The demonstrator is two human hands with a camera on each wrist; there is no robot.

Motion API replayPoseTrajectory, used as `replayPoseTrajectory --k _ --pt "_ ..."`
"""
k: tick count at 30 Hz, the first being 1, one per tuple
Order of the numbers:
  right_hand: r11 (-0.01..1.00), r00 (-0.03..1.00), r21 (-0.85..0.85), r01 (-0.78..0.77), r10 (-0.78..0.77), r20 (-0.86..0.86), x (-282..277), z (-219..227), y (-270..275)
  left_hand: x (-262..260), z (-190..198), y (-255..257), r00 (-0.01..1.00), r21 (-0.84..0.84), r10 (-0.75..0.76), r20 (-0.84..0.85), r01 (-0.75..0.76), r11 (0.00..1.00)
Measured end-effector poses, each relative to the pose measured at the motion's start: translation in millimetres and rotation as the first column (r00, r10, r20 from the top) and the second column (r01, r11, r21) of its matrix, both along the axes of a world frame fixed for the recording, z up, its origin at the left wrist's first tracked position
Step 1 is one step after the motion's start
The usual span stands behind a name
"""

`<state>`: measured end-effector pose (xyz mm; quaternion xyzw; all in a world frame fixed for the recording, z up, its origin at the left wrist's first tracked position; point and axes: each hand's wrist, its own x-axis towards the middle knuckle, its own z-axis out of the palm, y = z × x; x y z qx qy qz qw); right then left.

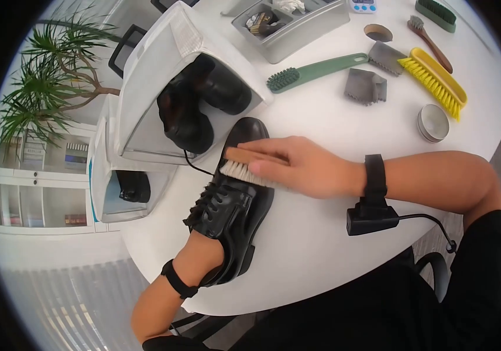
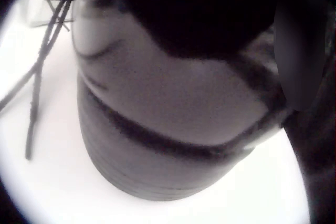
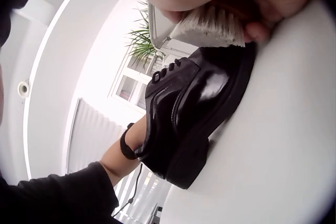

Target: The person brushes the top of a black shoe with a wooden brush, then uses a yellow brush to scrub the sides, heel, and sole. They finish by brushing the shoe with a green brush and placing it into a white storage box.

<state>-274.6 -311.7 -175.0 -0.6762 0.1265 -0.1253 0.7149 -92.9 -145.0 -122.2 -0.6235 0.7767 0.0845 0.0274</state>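
Observation:
A black lace-up leather shoe point(image 1: 239, 199) stands on the table with its toe pointing away. My left hand point(image 1: 206, 248) reaches into the shoe's opening, its fingers hidden inside. With my right hand point(image 1: 303, 167) I grip a shoe brush by its wooden back point(image 1: 244, 155). The brush's pale bristles point(image 1: 242, 172) lie across the top of the shoe near the toe, ahead of the laces. From the right wrist view, the bristles point(image 3: 215, 27) meet the forefoot, and the shoe's side point(image 3: 178, 103) is glossy. The shoe's heel end point(image 2: 168, 98) fills the left wrist view.
A white box point(image 1: 227, 52) holding black shoes point(image 1: 186, 117) stands just beyond the toe. To the right lie a green brush point(image 1: 321, 70), grey cloths point(image 1: 366, 86), a yellow brush point(image 1: 435, 79) and a round tin point(image 1: 433, 123). A grey caddy point(image 1: 303, 35) sits at the back.

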Motion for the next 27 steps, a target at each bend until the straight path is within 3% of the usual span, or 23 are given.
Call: replayPoseTrajectory --k 2,4,5,7,8,10,11,12,14,16,18,20,22,24,27 --pt "0.955 0.977 -0.249 0.164 -0.123 0.171 0 -16 2 -5 4 9 0.999 -0.023 0.014 -0.030 -0.015 1.000" --pt "0.703 0.955 -0.646 0.297 -0.214 0.206 -8 0 -10 -5 8 14 0.998 -0.058 0.026 -0.054 -0.029 0.998" --pt "0.604 0.947 -0.731 0.317 -0.247 0.206 -11 9 -17 -5 7 15 0.996 -0.129 -0.004 -0.084 -0.006 0.992" --pt "0.545 0.933 -0.773 0.325 -0.316 0.170 -5 9 -33 -5 -4 20 0.990 -0.210 -0.042 -0.132 0.013 0.978" --pt "0.495 0.908 -0.798 0.344 -0.393 0.148 -3 5 -36 -5 -14 27 0.996 -0.205 -0.059 -0.064 0.045 0.978" --pt "0.483 0.906 -0.795 0.367 -0.379 0.189 -3 3 -20 -15 -9 18 0.997 -0.209 -0.075 -0.005 0.073 0.975" --pt "0.530 0.956 -0.802 0.276 -0.236 0.173 -7 10 -2 -27 6 3 0.998 0.003 -0.055 -0.031 0.055 0.998" --pt "0.566 0.984 -0.805 0.179 -0.085 0.158 -9 17 13 -23 -1 7 0.994 0.039 -0.065 -0.085 0.069 0.997" --pt "0.556 0.986 -0.815 0.165 -0.061 0.158 -8 21 15 -21 -10 16 0.987 0.074 -0.068 -0.145 0.079 0.994" --pt "0.516 0.971 -0.842 0.160 -0.234 0.042 -4 20 -12 -23 -13 19 0.992 0.032 0.040 -0.120 -0.036 0.999" --pt "0.500 0.945 -0.830 0.248 -0.313 0.094 -2 15 -27 -16 -22 39 0.992 -0.062 -0.044 -0.118 0.036 0.997" --pt "0.495 0.970 -0.849 0.182 -0.232 0.072 -3 20 -17 -9 -27 45 0.987 -0.161 -0.118 -0.113 0.099 0.982" --pt "0.552 0.995 -0.829 0.096 -0.037 0.090 -7 30 5 -7 -25 48 0.979 -0.113 -0.153 -0.135 0.138 0.984" --pt "0.529 0.993 -0.842 0.106 -0.093 0.067 -4 30 1 -3 -20 50 0.966 -0.057 -0.188 -0.175 0.181 0.982" --pt "0.493 0.945 -0.856 0.156 -0.328 -0.017 5 25 -31 -1 -29 55 0.946 -0.058 -0.185 -0.266 0.176 0.983"
